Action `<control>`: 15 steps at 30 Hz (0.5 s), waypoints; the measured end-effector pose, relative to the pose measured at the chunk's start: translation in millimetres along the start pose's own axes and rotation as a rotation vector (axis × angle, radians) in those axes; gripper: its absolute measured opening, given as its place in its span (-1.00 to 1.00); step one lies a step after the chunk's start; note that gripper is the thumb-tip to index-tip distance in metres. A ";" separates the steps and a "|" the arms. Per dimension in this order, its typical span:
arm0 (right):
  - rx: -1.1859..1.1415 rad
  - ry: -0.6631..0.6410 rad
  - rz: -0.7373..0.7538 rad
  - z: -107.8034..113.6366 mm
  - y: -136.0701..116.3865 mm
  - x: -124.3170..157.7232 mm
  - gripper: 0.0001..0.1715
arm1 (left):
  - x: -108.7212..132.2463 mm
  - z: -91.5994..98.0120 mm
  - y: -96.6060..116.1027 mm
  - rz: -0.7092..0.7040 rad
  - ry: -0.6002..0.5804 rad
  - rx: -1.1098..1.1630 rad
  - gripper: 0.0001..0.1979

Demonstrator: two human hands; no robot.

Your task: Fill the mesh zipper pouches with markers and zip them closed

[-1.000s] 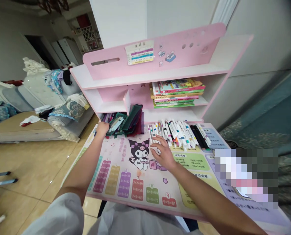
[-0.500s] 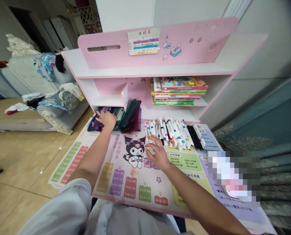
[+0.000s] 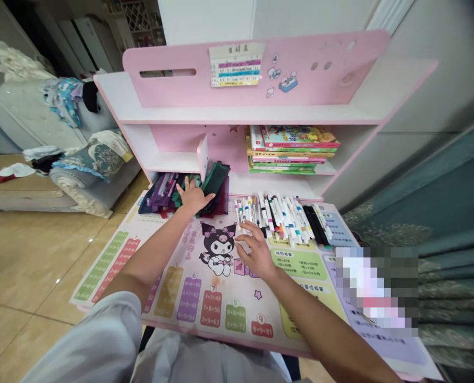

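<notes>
My left hand (image 3: 192,197) lies flat with fingers spread on a pile of dark green, purple and maroon pencil pouches (image 3: 213,186) at the back left of the pink desk. My right hand (image 3: 255,250) rests on the printed desk mat (image 3: 205,298) with fingers loosely spread, its fingertips just short of a row of several white marker pens (image 3: 280,215). Neither hand holds anything. A cartoon character figure (image 3: 219,247) is printed on the mat between my hands.
A pink and white shelf unit (image 3: 237,114) rises at the back of the desk, holding a stack of books (image 3: 290,149). A blurred patch (image 3: 376,290) covers the desk's right side. A sofa with clothes (image 3: 61,138) stands left; a teal curtain (image 3: 440,213) hangs right.
My left hand has slid right along the pouches, from their left end onto the middle of the pile. My right hand has stayed almost in place by the pens.
</notes>
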State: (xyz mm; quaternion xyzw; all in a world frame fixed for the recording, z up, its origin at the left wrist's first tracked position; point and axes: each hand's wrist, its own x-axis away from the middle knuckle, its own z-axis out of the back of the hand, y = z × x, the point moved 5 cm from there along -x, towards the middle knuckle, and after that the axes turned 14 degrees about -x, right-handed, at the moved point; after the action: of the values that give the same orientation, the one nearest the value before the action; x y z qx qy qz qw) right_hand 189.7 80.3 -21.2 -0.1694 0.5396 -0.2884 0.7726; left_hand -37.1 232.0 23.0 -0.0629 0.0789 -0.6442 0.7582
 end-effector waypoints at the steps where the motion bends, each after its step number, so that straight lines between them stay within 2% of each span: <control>1: 0.004 0.002 0.000 0.5 -0.1 -0.3 -0.90 | -1.0 -1.1 0.1 0.007 0.005 0.005 -0.30; 4: 0.011 0.009 0.009 1.5 -0.5 -1.2 -0.91 | -2.3 -2.2 -1.5 0.047 0.053 0.036 -0.39; 9: 0.011 -0.013 0.010 0.2 -0.1 -1.2 -0.91 | -3.1 -1.1 -6.4 0.130 0.104 0.177 -0.70; 15: 0.011 -0.021 -0.024 0.5 1.2 -1.2 -0.92 | -4.9 6.2 -13.2 0.155 0.076 0.313 -0.79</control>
State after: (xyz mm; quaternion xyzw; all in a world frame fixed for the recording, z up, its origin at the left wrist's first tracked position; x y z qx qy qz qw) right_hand 190.2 82.0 -20.8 -0.1748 0.5277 -0.2989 0.7757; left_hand -49.4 234.7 31.9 0.0866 0.0111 -0.5902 0.8026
